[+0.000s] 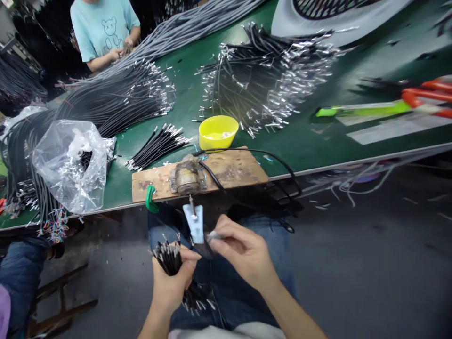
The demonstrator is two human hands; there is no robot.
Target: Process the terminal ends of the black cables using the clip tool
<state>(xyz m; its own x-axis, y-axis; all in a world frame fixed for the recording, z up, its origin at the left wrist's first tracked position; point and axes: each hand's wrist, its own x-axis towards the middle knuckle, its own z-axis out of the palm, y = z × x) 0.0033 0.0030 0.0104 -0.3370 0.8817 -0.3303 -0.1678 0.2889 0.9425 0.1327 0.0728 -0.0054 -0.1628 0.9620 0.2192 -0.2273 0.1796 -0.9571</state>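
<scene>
My left hand is wrapped round a bundle of short black cables with silvery ends, held over my lap. To its right my right hand is pinched, with a small greyish blurred piece at the fingertips; its kind cannot be made out. Just beyond both hands, a light-blue clip hangs from the metal shaft of a small motor. The motor is fixed on a worn wooden board at the table's front edge.
A yellow bowl stands behind the board. Cut black cables, a clear plastic bag and long cable bundles lie left. More cables lie behind. Orange-handled scissors and a green knife are right. Across the table sits a person.
</scene>
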